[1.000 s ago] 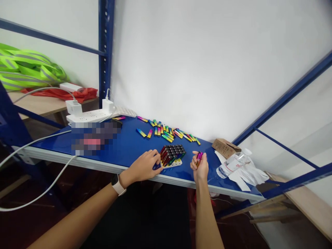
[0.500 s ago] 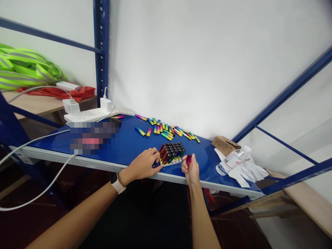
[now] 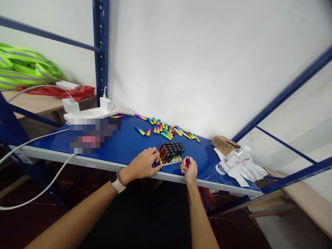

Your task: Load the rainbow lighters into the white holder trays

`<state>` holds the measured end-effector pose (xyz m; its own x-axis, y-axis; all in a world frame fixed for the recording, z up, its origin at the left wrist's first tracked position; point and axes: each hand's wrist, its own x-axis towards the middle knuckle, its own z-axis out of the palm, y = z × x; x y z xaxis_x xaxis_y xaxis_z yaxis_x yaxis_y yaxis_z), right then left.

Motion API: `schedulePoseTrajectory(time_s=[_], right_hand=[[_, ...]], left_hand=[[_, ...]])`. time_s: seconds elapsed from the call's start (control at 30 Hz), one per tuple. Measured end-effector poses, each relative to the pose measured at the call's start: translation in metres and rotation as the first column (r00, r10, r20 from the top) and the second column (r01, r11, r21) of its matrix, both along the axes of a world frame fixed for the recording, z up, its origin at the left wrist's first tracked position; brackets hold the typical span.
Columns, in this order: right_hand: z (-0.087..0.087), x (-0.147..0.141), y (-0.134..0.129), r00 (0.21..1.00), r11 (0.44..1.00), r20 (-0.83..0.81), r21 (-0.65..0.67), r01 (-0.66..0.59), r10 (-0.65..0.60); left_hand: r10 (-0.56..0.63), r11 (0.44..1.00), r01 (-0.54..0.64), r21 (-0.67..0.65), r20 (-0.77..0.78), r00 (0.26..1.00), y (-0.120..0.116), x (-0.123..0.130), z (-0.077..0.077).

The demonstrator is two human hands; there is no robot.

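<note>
A white tray (image 3: 169,163) with holes stands near the front edge of the table. Several batteries (image 3: 171,149) with shiny coloured sides and black tops stand packed in it, some leaning. My left hand (image 3: 145,162) grips the tray's left side, fingers curled along it and thumb at the front left corner. Just right of the tray, my right hand (image 3: 190,171) is closed around a reddish-pink battery (image 3: 187,162), whose top end sticks out above the fingers. The rest of that battery is hidden in the hand. More rainbow-coloured batteries (image 3: 166,131) lie loose behind the tray.
On the blue table (image 3: 124,145), a power strip (image 3: 88,114) with plugs and another white perforated tray (image 3: 125,110) are at the left. A cardboard box (image 3: 225,145), a water bottle (image 3: 230,162) and white gloves (image 3: 249,171) lie at the right. A wall closes the back.
My right hand has moved slightly left and turned, so less of the battery shows above the fingers. My left hand and the tray have stayed in place.
</note>
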<state>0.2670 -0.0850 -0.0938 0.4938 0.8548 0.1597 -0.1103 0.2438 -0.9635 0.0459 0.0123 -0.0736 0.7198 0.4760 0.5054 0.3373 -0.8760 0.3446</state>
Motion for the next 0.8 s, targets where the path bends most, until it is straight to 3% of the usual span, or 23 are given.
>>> schedulePoseTrajectory(time_s=[0.33,0.6,0.67,0.8], right_hand=[[0.001,-0.001,-0.001,0.995,0.999,0.096,0.023,0.035,-0.037],[0.008,-0.004,-0.003,0.948,0.997,0.31,0.033,0.066,-0.073],[0.013,-0.006,-0.005,0.897,0.998,0.437,0.037,0.046,-0.057],[0.027,-0.008,-0.006,0.699,0.987,0.701,0.152,0.046,-0.14]], left_hand=[[0.011,1.0,-0.011,-0.005,-0.031,0.999,0.0,0.0,0.0],[0.008,1.0,-0.008,0.007,-0.026,1.0,-0.001,-0.001,-0.001],[0.009,1.0,-0.009,0.005,-0.032,0.999,-0.001,-0.001,0.0],[0.011,1.0,-0.011,0.0,-0.042,0.999,0.0,0.0,0.0]])
